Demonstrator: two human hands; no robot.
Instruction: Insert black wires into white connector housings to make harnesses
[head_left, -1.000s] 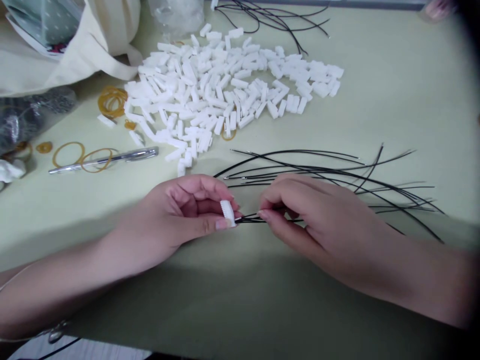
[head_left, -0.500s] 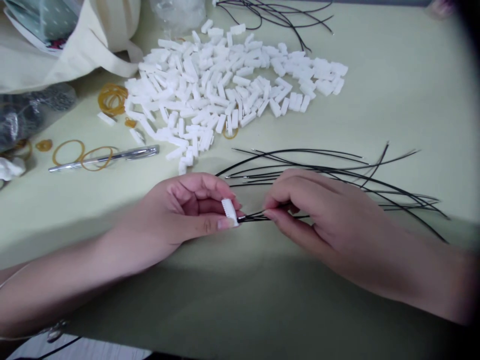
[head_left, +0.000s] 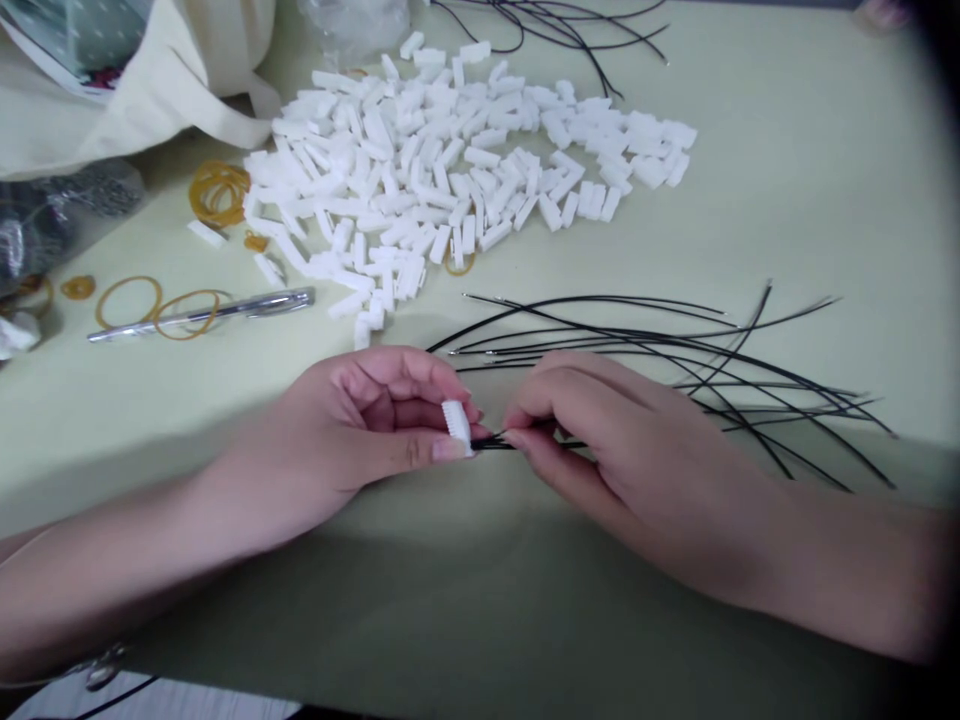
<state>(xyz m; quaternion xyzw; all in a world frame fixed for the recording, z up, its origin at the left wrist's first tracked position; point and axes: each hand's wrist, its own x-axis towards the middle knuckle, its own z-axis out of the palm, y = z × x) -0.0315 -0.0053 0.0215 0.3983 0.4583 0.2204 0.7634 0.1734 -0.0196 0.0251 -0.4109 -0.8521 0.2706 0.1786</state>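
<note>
My left hand (head_left: 367,425) is closed in a pinch on a small white ribbed plastic connector (head_left: 456,427), held upright just above the pale green table (head_left: 787,200). My right hand (head_left: 600,445) is closed on thin black wires (head_left: 491,443) whose ends meet the connector's right face. Behind my right hand a loose fan of black wires (head_left: 675,345) lies on the table, some passing under the hand.
A big heap of white connectors (head_left: 450,160) lies at the back centre. Yellow rubber bands (head_left: 217,190), a silver pen (head_left: 202,315) and a cream cloth bag (head_left: 150,80) are at the left. More black wires (head_left: 555,25) lie at the far edge.
My right hand has slid a little left, closer to the connector. The left hand has barely moved.
</note>
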